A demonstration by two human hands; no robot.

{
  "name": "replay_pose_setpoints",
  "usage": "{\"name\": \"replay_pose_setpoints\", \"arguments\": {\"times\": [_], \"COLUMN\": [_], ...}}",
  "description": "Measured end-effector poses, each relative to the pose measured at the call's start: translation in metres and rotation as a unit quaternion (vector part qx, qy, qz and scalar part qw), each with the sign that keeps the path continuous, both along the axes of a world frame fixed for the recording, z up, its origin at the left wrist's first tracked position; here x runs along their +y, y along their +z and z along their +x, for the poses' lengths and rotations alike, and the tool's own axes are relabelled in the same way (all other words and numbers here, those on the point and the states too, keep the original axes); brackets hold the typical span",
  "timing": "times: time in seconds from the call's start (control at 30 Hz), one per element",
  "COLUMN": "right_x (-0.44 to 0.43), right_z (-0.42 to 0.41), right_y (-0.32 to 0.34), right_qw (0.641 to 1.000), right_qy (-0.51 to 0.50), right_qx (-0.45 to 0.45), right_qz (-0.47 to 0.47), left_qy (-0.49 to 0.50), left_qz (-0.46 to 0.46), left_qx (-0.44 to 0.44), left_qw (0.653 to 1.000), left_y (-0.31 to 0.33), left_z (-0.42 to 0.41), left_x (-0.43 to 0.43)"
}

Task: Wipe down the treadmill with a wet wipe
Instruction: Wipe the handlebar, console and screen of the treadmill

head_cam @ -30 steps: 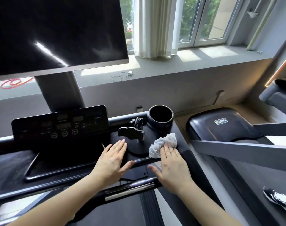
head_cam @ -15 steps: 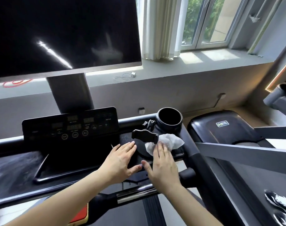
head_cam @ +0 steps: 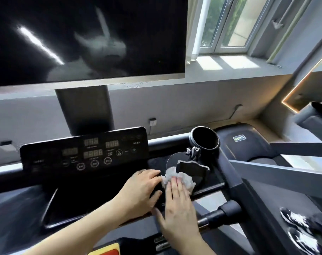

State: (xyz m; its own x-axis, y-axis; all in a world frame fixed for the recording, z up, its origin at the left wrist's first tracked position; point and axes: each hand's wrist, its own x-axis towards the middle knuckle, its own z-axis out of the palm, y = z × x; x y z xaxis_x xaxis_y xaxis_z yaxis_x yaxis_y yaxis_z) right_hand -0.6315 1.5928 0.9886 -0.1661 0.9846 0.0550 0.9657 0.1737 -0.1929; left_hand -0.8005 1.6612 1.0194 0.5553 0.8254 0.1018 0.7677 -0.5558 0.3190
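The right hand [head_cam: 178, 205] lies flat, fingers straight, pressing the crumpled wet wipe [head_cam: 180, 178] onto the treadmill console tray [head_cam: 208, 186]; nothing is clenched. The wipe looks soft, limp and light, best controlled by flat finger pressure across its middle. Just left of it, the left hand [head_cam: 140, 192] rests released on the tray; the phone holder [head_cam: 192, 169] and cup holder [head_cam: 204, 140] stand beyond the wipe.
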Motion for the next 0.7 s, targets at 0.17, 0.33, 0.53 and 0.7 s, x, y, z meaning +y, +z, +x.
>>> {"name": "replay_pose_setpoints", "arguments": {"times": [0.17,0.33,0.53,0.7], "right_x": [0.053,0.040,-0.017,-0.005], "right_z": [-0.014,-0.018,0.025,0.057], "right_y": [0.007,0.026,0.038,0.082], "right_qw": [0.998,0.951,0.899,0.867], "right_qy": [-0.017,-0.057,-0.215,-0.299], "right_qx": [0.041,0.301,0.361,0.365], "right_qz": [-0.034,-0.034,0.127,0.159], "left_qy": [0.026,-0.099,-0.101,-0.073], "left_qz": [-0.015,-0.034,0.007,0.009], "left_qx": [-0.155,-0.116,0.028,0.088], "left_qw": [0.987,0.988,0.994,0.993], "left_y": [0.007,0.005,-0.020,-0.022], "left_z": [-0.013,0.005,0.039,0.068], "left_x": [0.010,0.031,0.040,0.077]}}
